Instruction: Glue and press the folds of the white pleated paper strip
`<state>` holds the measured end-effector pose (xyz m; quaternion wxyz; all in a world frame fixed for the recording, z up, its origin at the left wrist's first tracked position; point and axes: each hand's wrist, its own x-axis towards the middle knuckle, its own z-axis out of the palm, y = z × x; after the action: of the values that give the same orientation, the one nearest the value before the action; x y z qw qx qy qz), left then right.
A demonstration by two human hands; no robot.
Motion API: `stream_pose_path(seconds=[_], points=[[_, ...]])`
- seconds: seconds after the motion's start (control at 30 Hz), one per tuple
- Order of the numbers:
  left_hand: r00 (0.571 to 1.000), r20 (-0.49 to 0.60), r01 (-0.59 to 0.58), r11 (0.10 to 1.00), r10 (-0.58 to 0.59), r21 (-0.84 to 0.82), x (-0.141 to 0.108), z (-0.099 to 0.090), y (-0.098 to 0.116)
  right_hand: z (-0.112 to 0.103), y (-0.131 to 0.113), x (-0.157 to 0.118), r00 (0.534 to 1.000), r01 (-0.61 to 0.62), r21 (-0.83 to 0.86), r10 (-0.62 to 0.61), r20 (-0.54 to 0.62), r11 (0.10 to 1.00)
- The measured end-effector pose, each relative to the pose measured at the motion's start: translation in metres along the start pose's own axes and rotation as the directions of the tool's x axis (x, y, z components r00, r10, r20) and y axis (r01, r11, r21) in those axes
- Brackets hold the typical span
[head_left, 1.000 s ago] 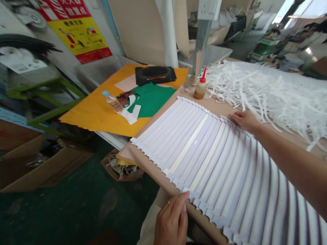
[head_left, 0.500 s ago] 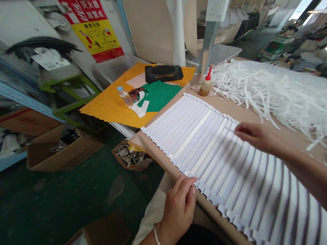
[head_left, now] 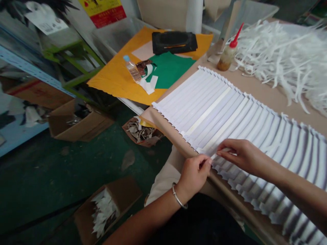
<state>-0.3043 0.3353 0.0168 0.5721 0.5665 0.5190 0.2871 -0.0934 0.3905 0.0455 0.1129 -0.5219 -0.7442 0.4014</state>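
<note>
1. Noting a kraft-covered bench [head_left: 258, 90] — a pleated white sheet [head_left: 255, 126] lies across it.
2. Two cream strips [head_left: 206, 114] lie along pleats; the other pleats are bare.
3. Left hand [head_left: 194, 175] and right hand [head_left: 242, 156] at the sheet's near edge — fingers [head_left: 222, 151] nearly closed, pinching it.

Small hand-assembly workshop: workbench [head_left: 255, 85] covered in brown paper; heaped cut white strips [head_left: 278, 58]; red-nozzled glue bottle [head_left: 227, 58]; red-and-yellow wall poster [head_left: 102, 10]; cardboard offcut boxes [head_left: 81, 124]; green-painted floor [head_left: 38, 190].
</note>
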Motion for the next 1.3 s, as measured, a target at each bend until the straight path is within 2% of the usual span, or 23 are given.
stream_pose_path(seconds=[0.1,0.2,0.27,0.37,0.47,0.6,0.73,0.97,1.1,1.3], points=[[0.996,-0.075,0.044,0.999,-0.044,0.002,0.002,-0.014,-0.008,0.01,0.0,0.024,1.0,-0.012,-0.053,0.011,-0.013,0.999],[0.991,-0.13,0.043,0.997,-0.034,0.07,0.001,-0.027,-0.014,0.013,0.0,0.038,0.998,-0.042,-0.146,0.036,-0.048,0.988],[0.987,-0.161,0.012,0.987,0.014,0.16,-0.001,-0.033,-0.017,0.012,0.0,0.043,0.997,-0.057,-0.188,0.045,-0.066,0.98],[0.972,-0.178,-0.088,0.945,0.15,0.314,-0.002,-0.037,-0.02,0.008,0.0,0.047,0.993,-0.087,-0.223,0.067,-0.098,0.971],[0.939,-0.133,-0.22,0.853,0.316,0.474,-0.001,-0.036,-0.022,0.006,-0.001,0.049,0.988,-0.111,-0.244,0.081,-0.128,0.963],[0.901,-0.003,-0.308,0.642,0.435,0.702,0.004,-0.033,-0.021,0.006,-0.002,0.051,0.988,-0.121,-0.246,0.093,-0.122,0.962],[0.894,0.087,-0.313,0.474,0.439,0.823,0.01,-0.031,-0.019,0.008,-0.001,0.052,0.984,-0.147,-0.241,0.117,-0.136,0.959],[0.916,0.085,-0.248,0.386,0.393,0.889,0.014,-0.027,-0.016,0.011,-0.002,0.053,0.985,-0.133,-0.282,0.096,-0.141,0.95],[0.913,0.086,-0.245,0.368,0.398,0.897,0.014,-0.026,-0.017,-0.01,0.008,0.055,0.992,-0.065,-0.285,0.031,-0.121,0.956],[0.915,0.087,-0.25,0.385,0.393,0.888,0.015,-0.028,-0.017,-0.08,0.051,0.072,0.969,-0.112,-0.331,0.03,-0.244,0.937]])
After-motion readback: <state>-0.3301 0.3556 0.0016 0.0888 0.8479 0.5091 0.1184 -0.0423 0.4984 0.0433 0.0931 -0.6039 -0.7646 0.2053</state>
